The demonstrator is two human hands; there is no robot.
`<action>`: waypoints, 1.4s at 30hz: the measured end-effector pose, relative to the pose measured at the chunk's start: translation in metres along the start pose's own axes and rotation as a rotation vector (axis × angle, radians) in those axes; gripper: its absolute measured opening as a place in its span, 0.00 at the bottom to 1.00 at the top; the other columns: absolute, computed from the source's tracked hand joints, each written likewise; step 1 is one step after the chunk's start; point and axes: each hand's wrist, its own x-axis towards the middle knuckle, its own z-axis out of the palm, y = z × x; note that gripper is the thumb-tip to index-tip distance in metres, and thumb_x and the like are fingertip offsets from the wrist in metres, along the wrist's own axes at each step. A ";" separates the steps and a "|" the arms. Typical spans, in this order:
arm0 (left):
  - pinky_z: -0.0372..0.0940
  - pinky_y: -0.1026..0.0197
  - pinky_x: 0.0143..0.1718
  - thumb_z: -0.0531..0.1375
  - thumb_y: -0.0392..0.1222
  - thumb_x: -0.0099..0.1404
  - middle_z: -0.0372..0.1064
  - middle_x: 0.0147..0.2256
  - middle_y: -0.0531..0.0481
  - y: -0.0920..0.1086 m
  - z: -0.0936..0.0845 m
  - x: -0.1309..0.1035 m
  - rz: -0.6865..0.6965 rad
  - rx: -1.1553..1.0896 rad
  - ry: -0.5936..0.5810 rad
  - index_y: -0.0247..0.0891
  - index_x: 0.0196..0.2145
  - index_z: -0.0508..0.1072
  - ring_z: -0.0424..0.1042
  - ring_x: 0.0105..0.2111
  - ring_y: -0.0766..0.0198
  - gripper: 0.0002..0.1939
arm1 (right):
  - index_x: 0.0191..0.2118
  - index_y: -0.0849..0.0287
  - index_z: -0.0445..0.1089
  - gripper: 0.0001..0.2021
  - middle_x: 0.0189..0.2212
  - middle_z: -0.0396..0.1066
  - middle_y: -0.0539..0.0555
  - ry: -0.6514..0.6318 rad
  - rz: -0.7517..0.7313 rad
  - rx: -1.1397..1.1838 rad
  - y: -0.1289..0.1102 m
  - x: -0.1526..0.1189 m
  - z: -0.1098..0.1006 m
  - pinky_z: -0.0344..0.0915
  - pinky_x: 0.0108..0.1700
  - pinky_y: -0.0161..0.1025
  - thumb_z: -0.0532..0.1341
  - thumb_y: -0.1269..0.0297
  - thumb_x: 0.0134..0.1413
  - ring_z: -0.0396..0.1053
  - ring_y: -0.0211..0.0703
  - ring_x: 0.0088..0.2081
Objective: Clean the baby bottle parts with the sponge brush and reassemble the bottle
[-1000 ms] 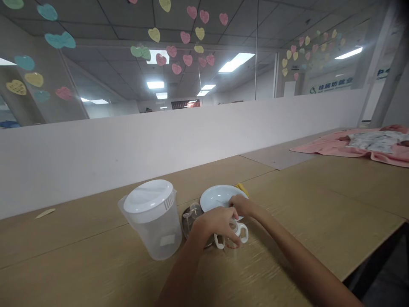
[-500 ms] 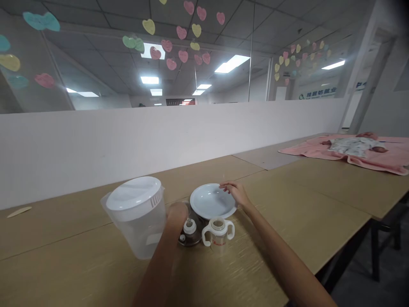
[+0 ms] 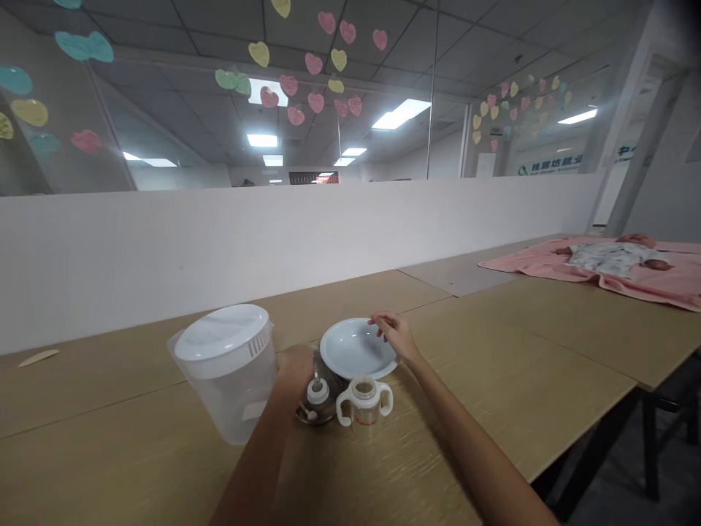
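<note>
A white bowl [image 3: 350,358] sits on the table, and my right hand [image 3: 395,334] hangs over its far right rim with fingers loosely bent and partly apart. Whether they touch the rim is unclear. My left hand [image 3: 296,365] is beside a dark round tray [image 3: 328,409], its fingers hidden behind the hand itself. On that tray lie a bottle nipple with a white collar [image 3: 318,391] and a small white piece [image 3: 311,415]. A clear baby bottle with two white handles [image 3: 364,402] stands upright and uncapped in front of the bowl.
Left of my left hand stands a translucent lidded bucket [image 3: 227,387]. A baby-like figure in patterned clothes [image 3: 610,259] lies on a pink blanket [image 3: 526,257] at the far right. A white wall [image 3: 219,241] runs behind the table; a flat oval piece [image 3: 38,358] lies far left.
The view has shifted slightly, so the tabletop things appear a little further left. My right hand's fingers are bent a bit more over the bowl. My left hand stays beside the tray.
</note>
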 end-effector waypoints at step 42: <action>0.64 0.62 0.44 0.52 0.37 0.64 0.70 0.39 0.46 0.042 0.013 0.024 0.485 -0.854 0.291 0.40 0.39 0.77 0.69 0.41 0.62 0.14 | 0.24 0.55 0.57 0.21 0.17 0.59 0.48 0.526 -0.689 -0.218 -0.019 -0.037 0.025 0.59 0.25 0.36 0.44 0.50 0.63 0.59 0.35 0.20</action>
